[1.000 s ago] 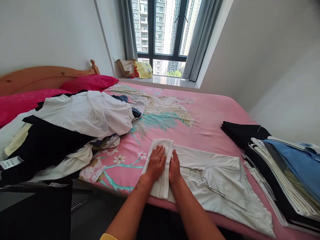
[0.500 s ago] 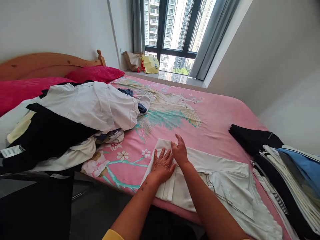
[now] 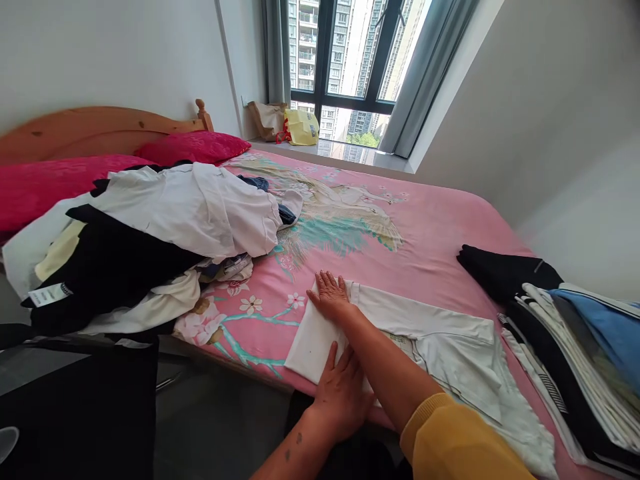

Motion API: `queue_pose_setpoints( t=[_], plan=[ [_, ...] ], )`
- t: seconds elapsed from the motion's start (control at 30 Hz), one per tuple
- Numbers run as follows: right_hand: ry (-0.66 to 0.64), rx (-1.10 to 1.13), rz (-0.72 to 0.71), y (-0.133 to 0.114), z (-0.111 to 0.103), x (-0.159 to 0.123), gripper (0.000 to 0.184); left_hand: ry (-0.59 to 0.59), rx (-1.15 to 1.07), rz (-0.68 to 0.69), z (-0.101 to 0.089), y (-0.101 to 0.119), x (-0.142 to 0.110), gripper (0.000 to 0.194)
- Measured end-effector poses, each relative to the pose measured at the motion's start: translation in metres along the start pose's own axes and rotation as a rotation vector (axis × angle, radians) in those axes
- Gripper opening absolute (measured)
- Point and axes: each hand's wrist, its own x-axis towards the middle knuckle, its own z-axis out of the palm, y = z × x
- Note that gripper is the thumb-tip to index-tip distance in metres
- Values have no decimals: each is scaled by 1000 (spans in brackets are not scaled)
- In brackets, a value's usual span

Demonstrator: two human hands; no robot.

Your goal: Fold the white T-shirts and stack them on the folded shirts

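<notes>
A white shirt [image 3: 450, 327], partly folded into a long strip, lies along the near edge of the bed, with printed marks near its middle. My right hand [image 3: 329, 295] rests flat on its far left corner, fingers stretched out. Nearer to me, my left hand [image 3: 344, 387] lies on the left part of the same shirt by the bed's edge, fingers extended and the thumb side partly hidden. My right forearm crosses over the cloth and covers part of it. Neither hand grips anything.
A heap of loose clothes [image 3: 175, 207] lies on the left of the pink bedsheet [image 3: 430, 213]. At the right is a stack of folded clothes [image 3: 575, 360], with folded black clothing [image 3: 505, 270] behind it. A black chair-like object [image 3: 90, 407] stands at the lower left.
My right hand has come down flat on the shirt's far left corner. My left hand has slid toward me along the shirt. The shirt's left end now looks smoother, its hem strip no longer showing there.
</notes>
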Motion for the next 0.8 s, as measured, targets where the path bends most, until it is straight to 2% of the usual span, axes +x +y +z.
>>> queue_pose_setpoints(
  t=[0.07, 0.13, 0.23, 0.3, 0.37, 0.47, 0.57, 0.63, 0.7, 0.8],
  plan=[
    [31, -24, -12, 0, 0, -12, 66, 17, -78, 20, -2, 6, -8, 64],
    [58, -49, -3, 6, 0, -27, 66, 71, -162, 42, -5, 9, -19, 53],
    [66, -80, 77, 23, -3, -47, 67, 237, -230, 36, -4, 6, -41, 32],
    [56, -87, 154, 36, -7, -56, 68, 357, -204, 9, -2, 0, -54, 29],
    [64, -78, 218, 45, -11, -60, 68, 446, -139, -27, -2, -8, -61, 30],
    [57, -40, 209, 53, -15, -63, 66, 538, -35, -140, -5, -22, -62, 37],
    [-5, 17, 193, 53, -18, -67, 65, 558, 34, -246, -9, -36, -62, 49],
    [9, 86, 200, 48, -19, -76, 64, 548, 30, -264, -10, -43, -66, 52],
    [109, 171, 149, 40, -18, -91, 61, 534, 8, -256, -12, -46, -71, 49],
    [383, 314, 37, 29, -7, -130, 51, 508, 48, -235, -14, -44, -76, 41]
  ],
)
